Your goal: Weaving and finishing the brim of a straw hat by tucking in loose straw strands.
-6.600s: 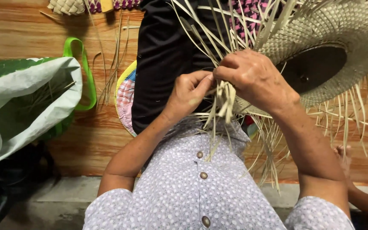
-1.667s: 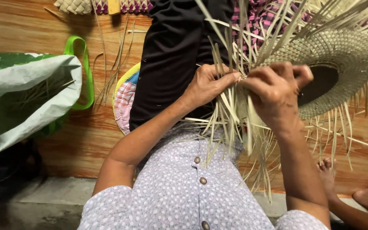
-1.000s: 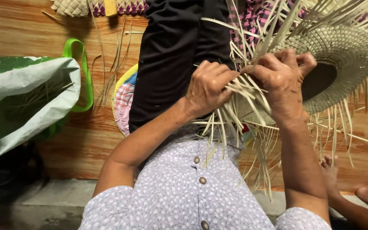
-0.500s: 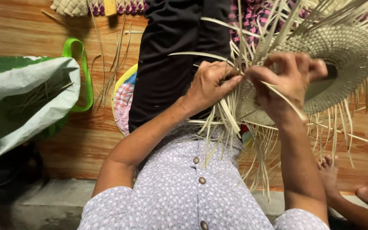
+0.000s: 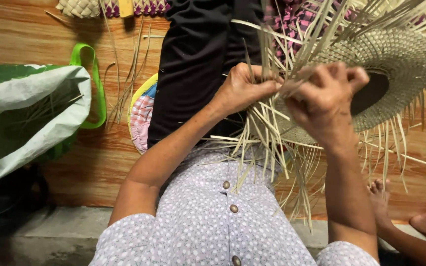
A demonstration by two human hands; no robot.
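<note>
pale straw strips (image 5: 272, 133) are pinched in both sets of fingers: the left hand (image 5: 245, 88) has its fingers together, clamped on a few strips at the hat's near edge, and the right hand (image 5: 324, 101) is curled shut on strips just beside it, the two hands almost touching. the hat (image 5: 395, 64) sits right behind the fingers and out to their right, tilted, its dark opening showing past the right knuckles. judging by how it lies, the crown and much of the brim are already woven tight, while the rim is unfinished: loose strips fan out all round, thickest under the fingers. further left of the hands, black trousers (image 5: 193, 64), a patterned cushion (image 5: 141, 116), then a green and white bag (image 5: 30, 113) on the wooden floor (image 5: 89, 167). below right, another person's foot (image 5: 380, 197).
</note>
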